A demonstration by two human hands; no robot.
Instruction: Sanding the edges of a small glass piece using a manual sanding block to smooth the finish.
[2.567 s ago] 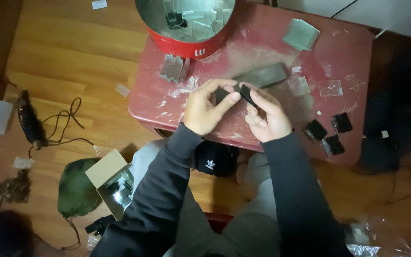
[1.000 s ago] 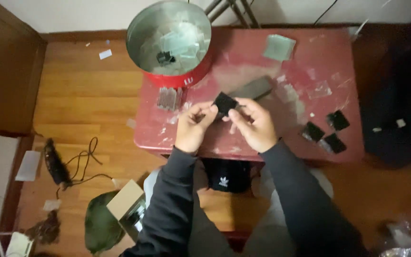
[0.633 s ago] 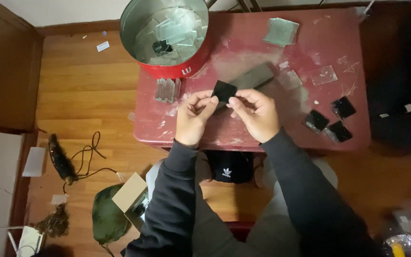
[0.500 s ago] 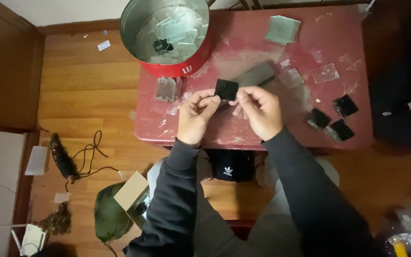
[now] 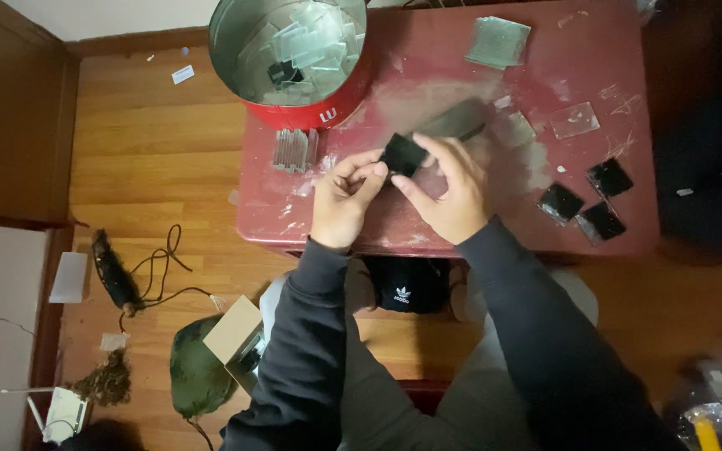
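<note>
Both hands meet over the red low table [image 5: 620, 242], pinching a small black square piece [image 5: 401, 154] between them. My left hand [image 5: 344, 198] holds its left edge with fingertips. My right hand [image 5: 450, 188] grips the right side, thumb underneath. Behind the right hand lies a dark flat grey block [image 5: 457, 119]. A short row of clear glass squares [image 5: 294, 149] stands on edge just left of my left hand.
A round red tin [image 5: 290, 50] holding clear glass squares sits at the table's back left. Three black squares [image 5: 585, 200] lie at the right, clear squares [image 5: 499, 42] farther back. The wooden floor at left has a cable [image 5: 156, 271], a green cap [image 5: 198, 376] and a small box [image 5: 231, 330].
The hands have lifted the black square from the grey block and hold it up between the fingertips. The head camera has drifted, so the table sits higher in view.
</note>
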